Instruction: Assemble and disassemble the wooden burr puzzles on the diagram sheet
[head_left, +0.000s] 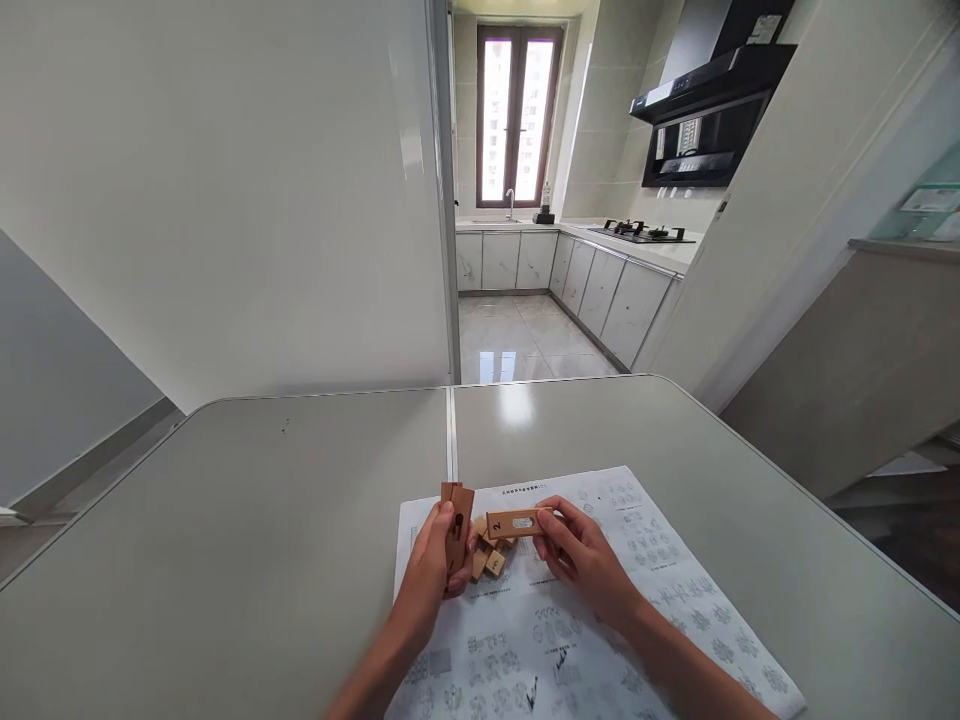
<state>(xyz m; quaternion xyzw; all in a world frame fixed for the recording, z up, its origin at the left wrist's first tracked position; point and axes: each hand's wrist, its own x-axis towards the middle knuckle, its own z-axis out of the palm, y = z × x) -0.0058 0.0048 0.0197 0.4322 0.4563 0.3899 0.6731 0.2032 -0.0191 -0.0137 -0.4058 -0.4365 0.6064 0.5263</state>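
Observation:
My left hand (433,560) is closed around flat brown wooden pieces (457,520) held upright, at least two of them, with dark cut-outs or marks on the face. Between the thumb and fingers of my right hand (577,550) is a flat wooden piece (512,524) marked "2", with an oval slot through which paper shows. It lies level, its left end pointing toward my left hand. Several small wooden blocks (494,564) sit in a heap on the paper between my hands, partly hidden by the held pieces. One bears a dark mark too small to read.
A large printed sheet (637,620) with rows of line diagrams and pen ticks lies under my hands. The grey table (225,560) has a light seam (451,430) down its middle. Beyond its far edge is a kitchen with cabinets (501,260) and a stove (645,233).

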